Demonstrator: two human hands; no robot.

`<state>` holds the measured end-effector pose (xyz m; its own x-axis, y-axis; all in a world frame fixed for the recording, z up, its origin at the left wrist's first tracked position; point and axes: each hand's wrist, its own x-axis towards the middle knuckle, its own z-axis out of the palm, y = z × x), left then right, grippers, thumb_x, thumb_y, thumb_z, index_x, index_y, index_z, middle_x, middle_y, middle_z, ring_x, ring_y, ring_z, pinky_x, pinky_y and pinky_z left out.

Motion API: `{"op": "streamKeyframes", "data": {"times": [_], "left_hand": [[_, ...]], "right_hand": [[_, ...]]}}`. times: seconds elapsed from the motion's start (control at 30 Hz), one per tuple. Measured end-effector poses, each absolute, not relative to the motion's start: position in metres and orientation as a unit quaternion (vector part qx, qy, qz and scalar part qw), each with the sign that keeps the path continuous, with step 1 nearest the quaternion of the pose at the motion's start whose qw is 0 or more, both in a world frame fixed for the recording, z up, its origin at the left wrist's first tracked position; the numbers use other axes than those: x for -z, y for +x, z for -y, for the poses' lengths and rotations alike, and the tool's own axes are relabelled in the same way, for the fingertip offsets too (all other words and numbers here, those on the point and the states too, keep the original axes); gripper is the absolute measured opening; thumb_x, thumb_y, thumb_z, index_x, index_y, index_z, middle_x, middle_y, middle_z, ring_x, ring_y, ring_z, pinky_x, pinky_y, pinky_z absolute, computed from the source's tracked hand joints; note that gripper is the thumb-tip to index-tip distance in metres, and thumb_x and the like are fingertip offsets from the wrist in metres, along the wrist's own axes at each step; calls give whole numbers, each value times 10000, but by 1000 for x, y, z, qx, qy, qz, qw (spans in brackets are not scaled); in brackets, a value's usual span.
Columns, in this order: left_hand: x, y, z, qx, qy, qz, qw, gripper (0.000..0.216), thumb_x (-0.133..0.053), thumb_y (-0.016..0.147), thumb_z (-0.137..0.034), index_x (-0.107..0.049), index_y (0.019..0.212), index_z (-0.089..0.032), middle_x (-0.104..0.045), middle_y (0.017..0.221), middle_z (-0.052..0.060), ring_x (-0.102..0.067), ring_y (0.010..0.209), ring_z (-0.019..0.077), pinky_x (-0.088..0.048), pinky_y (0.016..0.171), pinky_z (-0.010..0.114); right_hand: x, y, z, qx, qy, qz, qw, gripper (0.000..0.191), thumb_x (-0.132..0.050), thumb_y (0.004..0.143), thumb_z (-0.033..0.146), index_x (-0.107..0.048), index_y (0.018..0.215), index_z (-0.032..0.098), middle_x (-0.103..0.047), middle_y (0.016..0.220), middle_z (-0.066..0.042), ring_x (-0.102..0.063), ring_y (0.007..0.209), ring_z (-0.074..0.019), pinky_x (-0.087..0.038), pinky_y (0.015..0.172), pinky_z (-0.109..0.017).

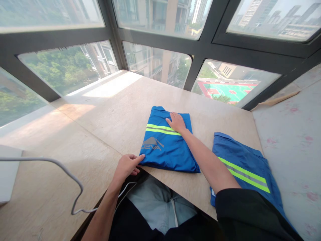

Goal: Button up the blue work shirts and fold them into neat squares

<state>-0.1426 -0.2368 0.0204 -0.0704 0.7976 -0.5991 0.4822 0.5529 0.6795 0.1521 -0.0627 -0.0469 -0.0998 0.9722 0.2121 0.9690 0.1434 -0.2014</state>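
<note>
A folded blue garment [167, 147] with yellow-green reflective stripes and a grey logo lies on the beige marble sill [105, 113] in front of me. My left hand [127, 165] pinches the garment's near left corner between thumb and fingers. My right hand [177, 122] lies flat with fingers stretched out on the far part of the garment, over the stripes. A second blue garment [247, 169] with the same stripes lies to the right, partly under my right arm.
Large dark-framed windows [198, 63] wrap round the far side of the sill. A white cable [62, 170] runs from a white object [7, 174] at the left edge toward my lap. A pale mattress-like surface [293, 140] lies to the right.
</note>
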Motion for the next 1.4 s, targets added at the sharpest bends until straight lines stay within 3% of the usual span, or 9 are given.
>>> {"op": "streamKeyframes", "data": {"times": [0.23, 0.47, 0.8, 1.4], "left_hand": [[-17, -145, 233, -170, 437, -703, 534, 238, -711, 745, -360, -672, 757, -125, -680, 567, 47, -697, 538, 207, -537, 445, 233], [-18, -158, 234, -227, 353, -657, 627, 280, -798, 691, -341, -720, 803, -97, -675, 566, 55, -670, 538, 148, -531, 489, 183], [-14, -153, 232, -253, 319, -668, 623, 220, -762, 701, -275, -710, 774, -74, -679, 562, 85, -679, 530, 175, -514, 435, 189], [-15, -158, 237, -227, 351, -606, 677, 403, -806, 656, -486, -642, 780, -140, -712, 721, 60, -725, 696, 205, -577, 603, 250]], "right_hand": [[49, 154, 62, -12, -647, 745, 165, 598, -358, 989, 477, -485, 1390, 52, -462, 1469, -220, -387, 1385, -320, -256, 1151, -461], [50, 156, 61, -30, -640, 747, 178, 606, -363, 982, 493, -479, 1398, 68, -448, 1482, -217, -378, 1394, -316, -253, 1155, -476], [51, 157, 60, -20, -641, 748, 169, 617, -358, 982, 495, -490, 1397, 57, -456, 1481, -208, -387, 1390, -322, -269, 1152, -465], [51, 155, 63, -14, -651, 742, 162, 615, -334, 990, 493, -479, 1407, 64, -442, 1493, -208, -380, 1397, -308, -264, 1156, -459]]}}
